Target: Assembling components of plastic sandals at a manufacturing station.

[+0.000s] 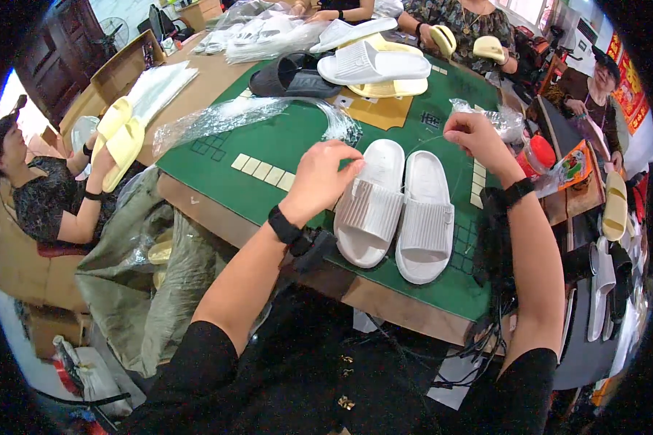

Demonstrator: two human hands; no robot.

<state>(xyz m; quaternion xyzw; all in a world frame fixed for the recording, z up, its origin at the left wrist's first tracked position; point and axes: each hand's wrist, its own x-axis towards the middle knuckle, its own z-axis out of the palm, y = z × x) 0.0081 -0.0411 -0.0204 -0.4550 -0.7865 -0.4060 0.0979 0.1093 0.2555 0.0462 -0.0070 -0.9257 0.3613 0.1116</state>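
I hold a thin clear strand taut between both hands: left hand [325,176] pinched above the white slippers [399,206] paired on the green table [268,138], right hand [474,135] pinched farther right.

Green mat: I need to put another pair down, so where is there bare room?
Bare green mat lies left of the white slippers, between the plastic bags and the table edge. The far side is crowded with piled slippers.

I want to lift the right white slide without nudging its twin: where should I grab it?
Grip the right white slide by its ribbed strap, coming from its outer right edge: the strap arches above the sole, and the left white slide lies against the other side.
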